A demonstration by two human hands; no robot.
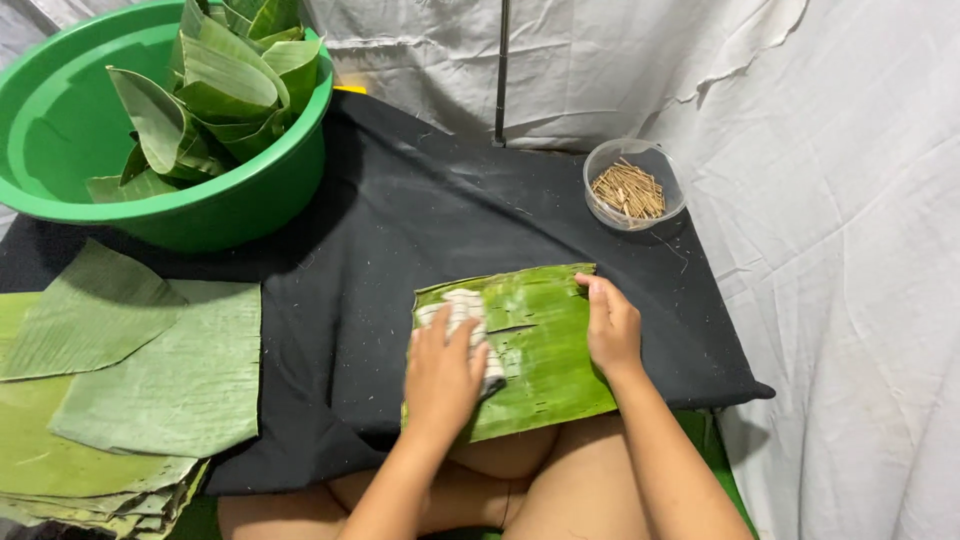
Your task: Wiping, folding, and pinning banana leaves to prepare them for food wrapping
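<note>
head view: one banana leaf piece (545, 350) lies flat on the black cloth (380, 250), near edge, right of centre, overhanging toward the person's lap. left hand (443, 375) presses a small pale rag (462, 318) flat onto the leaf, fingers together, palm down. looks like wiping, so the rag stays under the palm. right hand (612, 325) lies flat on the leaf's right edge, fingers extended, gripping nothing; reads as pinning the leaf so it doesn't slide under the rag.

far left: one green basin (60, 130) with folded leaf pieces (215, 80) stood up inside, roughly six or more, can't count exactly. near left: a stack of flat leaf sheets (130, 390), two loose on top, many layers under, count unclear. both sit within reach of the left arm.

far right: one clear plastic cup (634, 185) with short thin sticks (628, 190), dozens, too many to count. cup keeps them together, close to the right hand.

white sheet (850, 200) hangs behind and at right. one dark pole (500, 70) stands at the far edge.
</note>
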